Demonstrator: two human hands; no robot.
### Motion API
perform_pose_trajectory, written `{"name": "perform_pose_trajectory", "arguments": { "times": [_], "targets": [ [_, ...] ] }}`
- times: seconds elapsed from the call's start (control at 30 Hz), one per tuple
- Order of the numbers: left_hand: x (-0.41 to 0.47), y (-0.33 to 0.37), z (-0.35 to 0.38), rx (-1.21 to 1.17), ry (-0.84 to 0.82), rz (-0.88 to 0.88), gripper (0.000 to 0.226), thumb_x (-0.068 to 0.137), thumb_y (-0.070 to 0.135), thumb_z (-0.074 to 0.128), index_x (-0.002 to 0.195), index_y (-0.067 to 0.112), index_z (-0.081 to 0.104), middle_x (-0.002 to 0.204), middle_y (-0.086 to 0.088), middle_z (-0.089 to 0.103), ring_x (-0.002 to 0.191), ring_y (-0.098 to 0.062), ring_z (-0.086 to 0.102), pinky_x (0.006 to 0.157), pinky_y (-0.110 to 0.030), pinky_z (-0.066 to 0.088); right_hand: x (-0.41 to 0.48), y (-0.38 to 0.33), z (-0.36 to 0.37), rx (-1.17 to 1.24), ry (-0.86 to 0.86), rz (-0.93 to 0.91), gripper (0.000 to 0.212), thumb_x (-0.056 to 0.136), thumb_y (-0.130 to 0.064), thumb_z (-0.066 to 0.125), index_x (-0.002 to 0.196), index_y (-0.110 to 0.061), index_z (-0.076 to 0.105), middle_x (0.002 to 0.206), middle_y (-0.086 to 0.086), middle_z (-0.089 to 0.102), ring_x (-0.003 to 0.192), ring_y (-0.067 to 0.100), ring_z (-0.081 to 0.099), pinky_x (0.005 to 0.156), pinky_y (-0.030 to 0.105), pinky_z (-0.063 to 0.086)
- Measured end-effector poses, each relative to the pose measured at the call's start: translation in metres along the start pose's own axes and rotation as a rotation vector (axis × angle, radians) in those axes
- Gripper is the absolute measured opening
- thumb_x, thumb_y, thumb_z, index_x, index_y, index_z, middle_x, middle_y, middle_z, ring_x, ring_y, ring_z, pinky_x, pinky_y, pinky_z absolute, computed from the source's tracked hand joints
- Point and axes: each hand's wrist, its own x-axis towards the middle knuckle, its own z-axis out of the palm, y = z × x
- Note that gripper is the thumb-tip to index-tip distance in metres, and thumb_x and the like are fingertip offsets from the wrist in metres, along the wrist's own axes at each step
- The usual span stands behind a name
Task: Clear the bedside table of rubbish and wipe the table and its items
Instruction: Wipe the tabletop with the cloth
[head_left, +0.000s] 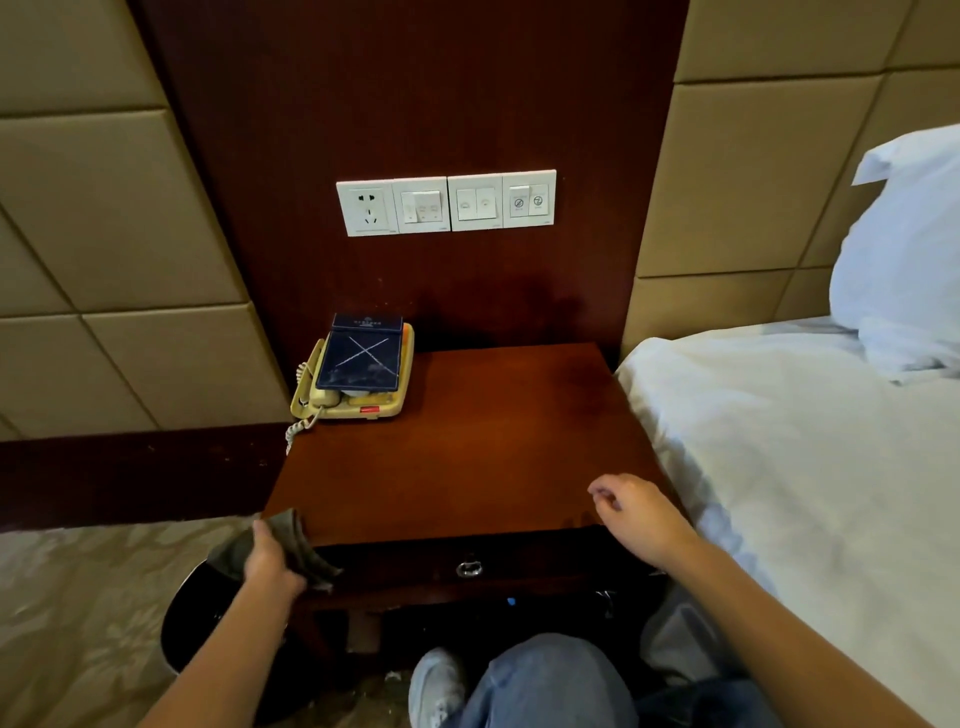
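The dark wooden bedside table (467, 441) fills the middle of the head view. At its back left corner sits a cream telephone (358, 400) with a dark blue notepad holder (361, 358) lying on top. My left hand (270, 558) grips a grey-green cloth (296, 540) at the table's front left corner, partly below the edge. My right hand (631, 512) hovers over the front right edge, fingers loosely curled, holding nothing that I can see.
A black round bin (192, 623) stands on the floor left of the table, under my left arm. A bed with white sheets (805, 467) and a pillow (904, 260) lies on the right. Wall switches (447, 202) sit above the table. My knee and shoe are below.
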Motion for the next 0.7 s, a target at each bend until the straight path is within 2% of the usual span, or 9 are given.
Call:
{"name": "perform_pose_trajectory", "arguments": {
  "times": [0.1,0.17,0.2,0.33,0.5,0.7],
  "targets": [
    [0.011,0.013,-0.016,0.245,0.048,0.147,0.065,0.087,0.051,0.057,0.134,0.006,0.044,0.132,-0.015,0.052,0.119,-0.041,0.05,0.093,-0.057,0.043,0.005,-0.006,0.007,0.004,-0.012,-0.039,0.029,0.1,-0.024,0.042,0.124,-0.02,0.058,0.121,0.0,0.057,0.106,0.015,0.057,0.089,0.024,0.048],
    [0.016,0.027,-0.021,0.486,-0.047,0.224,0.063,0.086,0.047,0.061,0.128,0.001,0.05,0.116,-0.022,0.058,0.103,-0.039,0.057,0.077,-0.047,0.049,0.009,-0.008,0.012,-0.005,-0.014,-0.065,0.029,0.1,-0.024,0.042,0.124,-0.021,0.057,0.122,-0.001,0.056,0.107,0.014,0.056,0.09,0.023,0.047],
    [0.017,0.037,-0.019,0.618,-0.108,0.223,0.061,0.085,0.046,0.062,0.125,0.0,0.052,0.109,-0.023,0.06,0.097,-0.036,0.059,0.075,-0.043,0.049,0.013,-0.009,0.015,-0.01,-0.017,-0.07,0.029,0.1,-0.024,0.041,0.125,-0.02,0.057,0.123,-0.001,0.056,0.108,0.014,0.056,0.09,0.023,0.046],
    [0.027,0.069,0.011,1.007,-0.168,0.31,0.049,0.087,0.035,0.064,0.115,-0.005,0.059,0.104,-0.023,0.064,0.096,-0.036,0.06,0.094,-0.043,0.046,0.034,-0.013,0.024,-0.029,-0.002,-0.07,0.031,0.101,-0.023,0.041,0.128,-0.018,0.055,0.126,0.0,0.056,0.111,0.014,0.055,0.094,0.025,0.046],
    [0.04,0.081,0.055,1.109,-0.192,0.382,0.052,0.08,0.034,0.072,0.111,-0.006,0.059,0.1,-0.017,0.061,0.092,-0.03,0.057,0.084,-0.036,0.043,0.055,-0.009,0.029,-0.097,0.072,-0.079,0.032,0.1,-0.023,0.042,0.129,-0.018,0.055,0.128,0.0,0.055,0.116,0.016,0.053,0.096,0.026,0.043],
    [0.065,0.095,0.079,1.084,-0.248,0.305,0.07,0.063,0.045,0.081,0.114,0.002,0.061,0.108,-0.016,0.065,0.102,-0.032,0.061,0.099,-0.043,0.045,0.063,-0.001,0.038,-0.277,0.18,-0.237,0.031,0.099,-0.021,0.044,0.126,-0.02,0.059,0.123,-0.005,0.058,0.117,0.013,0.052,0.095,0.028,0.041]
  ]
}}
